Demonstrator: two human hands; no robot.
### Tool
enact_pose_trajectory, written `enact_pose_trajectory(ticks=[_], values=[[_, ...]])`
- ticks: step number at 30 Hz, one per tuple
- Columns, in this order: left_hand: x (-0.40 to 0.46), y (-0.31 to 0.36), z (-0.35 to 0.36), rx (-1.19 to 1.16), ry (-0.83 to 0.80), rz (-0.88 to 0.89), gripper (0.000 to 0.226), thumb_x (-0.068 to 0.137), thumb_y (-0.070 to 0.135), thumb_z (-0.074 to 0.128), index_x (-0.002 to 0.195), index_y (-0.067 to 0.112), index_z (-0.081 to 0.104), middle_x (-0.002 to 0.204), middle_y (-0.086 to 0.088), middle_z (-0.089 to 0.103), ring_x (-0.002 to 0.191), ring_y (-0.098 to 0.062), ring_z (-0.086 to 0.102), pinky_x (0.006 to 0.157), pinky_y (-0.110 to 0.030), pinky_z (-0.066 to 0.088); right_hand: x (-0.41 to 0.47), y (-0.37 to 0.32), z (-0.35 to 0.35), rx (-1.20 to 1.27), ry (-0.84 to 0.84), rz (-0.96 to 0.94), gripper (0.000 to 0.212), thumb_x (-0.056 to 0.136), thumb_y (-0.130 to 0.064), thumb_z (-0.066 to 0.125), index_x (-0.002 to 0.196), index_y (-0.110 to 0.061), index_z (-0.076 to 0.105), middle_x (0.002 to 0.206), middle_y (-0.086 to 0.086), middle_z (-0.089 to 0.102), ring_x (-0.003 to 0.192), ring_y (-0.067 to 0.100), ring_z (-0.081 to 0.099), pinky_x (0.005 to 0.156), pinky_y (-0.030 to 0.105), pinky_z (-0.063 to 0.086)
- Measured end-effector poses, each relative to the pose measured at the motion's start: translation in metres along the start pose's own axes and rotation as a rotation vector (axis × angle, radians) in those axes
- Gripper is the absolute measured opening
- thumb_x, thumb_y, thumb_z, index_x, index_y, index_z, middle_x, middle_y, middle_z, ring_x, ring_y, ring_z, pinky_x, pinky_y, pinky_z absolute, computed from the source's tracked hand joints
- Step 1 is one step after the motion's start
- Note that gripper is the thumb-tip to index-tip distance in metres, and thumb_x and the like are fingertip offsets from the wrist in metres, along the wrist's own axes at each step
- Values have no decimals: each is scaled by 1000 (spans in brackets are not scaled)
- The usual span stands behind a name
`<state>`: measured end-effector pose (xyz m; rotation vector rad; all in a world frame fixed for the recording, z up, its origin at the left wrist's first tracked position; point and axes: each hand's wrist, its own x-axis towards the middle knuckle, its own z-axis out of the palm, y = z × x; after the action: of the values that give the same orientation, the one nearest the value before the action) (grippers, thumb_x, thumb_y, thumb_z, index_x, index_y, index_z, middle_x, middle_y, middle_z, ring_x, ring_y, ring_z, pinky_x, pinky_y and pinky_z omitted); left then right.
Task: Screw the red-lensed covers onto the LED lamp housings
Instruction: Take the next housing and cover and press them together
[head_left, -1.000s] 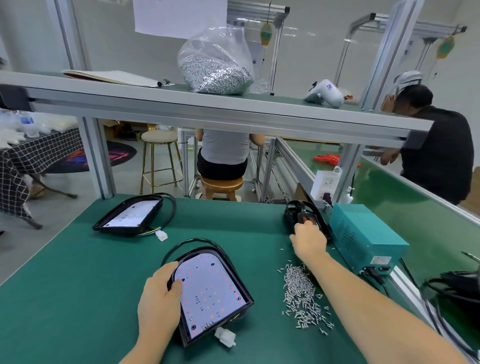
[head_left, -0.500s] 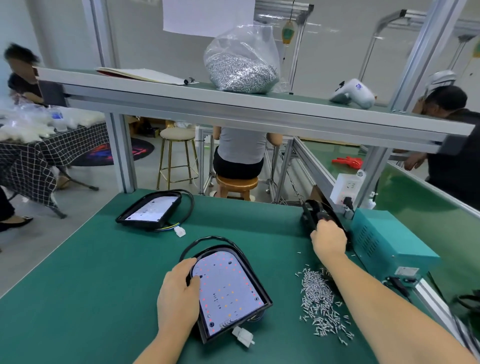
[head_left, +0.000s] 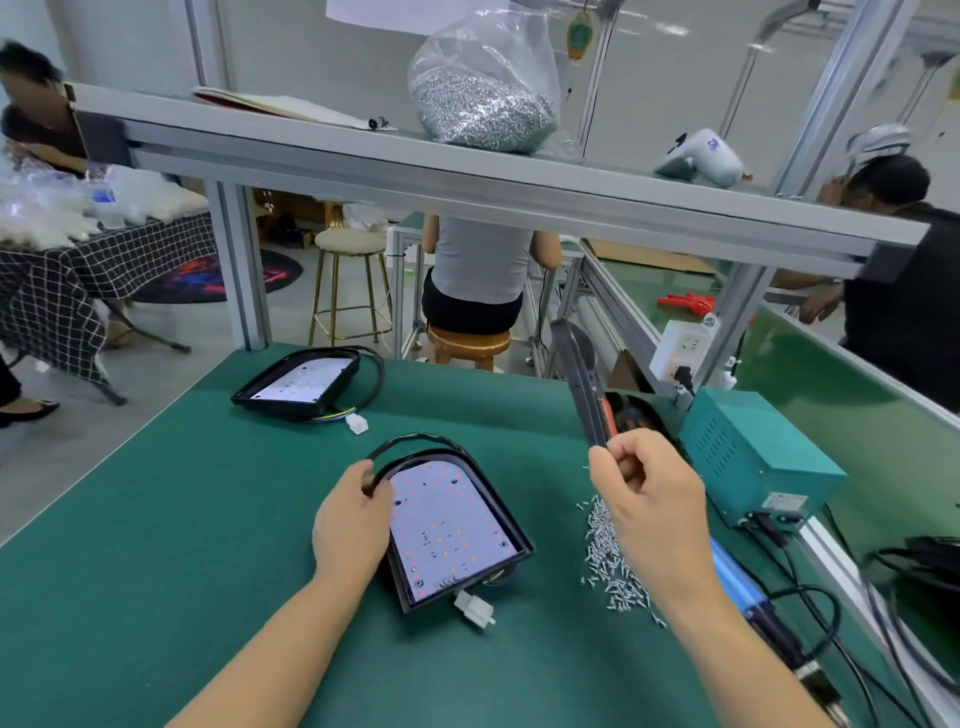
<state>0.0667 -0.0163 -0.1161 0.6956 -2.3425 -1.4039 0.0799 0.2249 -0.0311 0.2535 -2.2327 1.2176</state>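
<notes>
Left hand (head_left: 353, 525) grasping the lamp (head_left: 449, 527) by its left edge on the green table (head_left: 156, 545); right hand (head_left: 647, 499) pinching a cover (head_left: 584, 387), raised edge-on above the screws (head_left: 610, 564).

No text can be read; the label on the teal box (head_left: 759, 457) at the desk's right edge is blurred.

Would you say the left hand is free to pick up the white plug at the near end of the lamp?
Probably not yet: the left hand is gripping the lamp's rim, though nothing blocks the plug.
</notes>
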Motion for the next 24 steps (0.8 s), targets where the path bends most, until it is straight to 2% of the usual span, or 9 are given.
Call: enact_pose_trajectory(ticks=[2, 4, 6, 8, 12, 17, 20, 22, 24], values=[[14, 8, -4, 148, -57, -14, 27, 90, 25, 54, 111, 9, 60, 100, -6, 67, 93, -27, 59, 72, -30, 38, -17, -10, -8, 72, -9, 10, 25, 86, -9, 64, 66, -18, 51, 64, -8, 48, 60, 10, 41, 58, 19, 35], [23, 15, -9, 242, -127, -36, 16, 85, 23, 58, 80, 8, 63, 69, -6, 59, 68, -27, 53, 59, -28, 34, -32, -19, -14, 129, -24, 29, 25, 87, -10, 64, 67, -19, 52, 64, -11, 48, 59, 8, 41, 57, 15, 35], [27, 15, -10, 235, -174, -69, 23, 78, 12, 60, 57, 12, 49, 54, -5, 43, 58, -26, 40, 54, -27, 28, -45, -22, -17, 159, -32, 44, 25, 88, -11, 64, 67, -20, 52, 64, -11, 48, 59, 8, 41, 56, 14, 35], [27, 13, -11, 184, -148, -65, 30, 74, 4, 58, 53, 15, 39, 53, -5, 35, 59, -24, 32, 55, -28, 23, -58, -24, -20, 191, -26, 76, 25, 88, -11, 64, 68, -21, 53, 63, -11, 47, 58, 8, 40, 55, 14, 34], [17, 6, -13, -129, -94, -23, 19, 75, 2, 53, 63, 11, 41, 64, -10, 29, 64, -20, 25, 61, -34, 20, -75, -22, -27, 227, 1, 113, 24, 88, -14, 65, 68, -21, 54, 63, -12, 48, 59, 6, 40, 55, 11, 34], [-9, 4, -18, -711, -189, -254, 8, 78, 3, 46, 79, 10, 45, 77, -12, 41, 71, -23, 40, 66, -33, 36, -93, -21, -25, 167, -34, 104, 27, 88, -9, 67, 68, -20, 54, 67, -7, 50, 59, 8, 42, 56, 14, 36], [-21, -1, -21, -942, -263, -307, 18, 90, 3, 43, 77, 12, 52, 74, -5, 62, 67, -19, 59, 68, -32, 47, -101, -27, -17, 49, -45, -24, 31, 87, -9, 68, 67, -24, 50, 69, -9, 47, 58, 6, 42, 56, 13, 34], [-26, -6, -23, -1056, -333, -321, 15, 95, 10, 46, 92, 13, 61, 87, -3, 73, 78, -17, 67, 75, -35, 50, -104, -33, -10, -60, -67, -146, 21, 83, -13, 65, 68, -19, 51, 69, -9, 44, 58, 6, 41, 57, 14, 33], [-30, -8, -24, -1129, -387, -362, 24, 98, 20, 47, 114, 11, 62, 109, -7, 71, 99, -21, 66, 87, -38, 49, -106, -39, 1, -172, -93, -275, 17, 79, -12, 66, 68, -13, 53, 70, -6, 45, 58, 10, 42, 56, 21, 36]])
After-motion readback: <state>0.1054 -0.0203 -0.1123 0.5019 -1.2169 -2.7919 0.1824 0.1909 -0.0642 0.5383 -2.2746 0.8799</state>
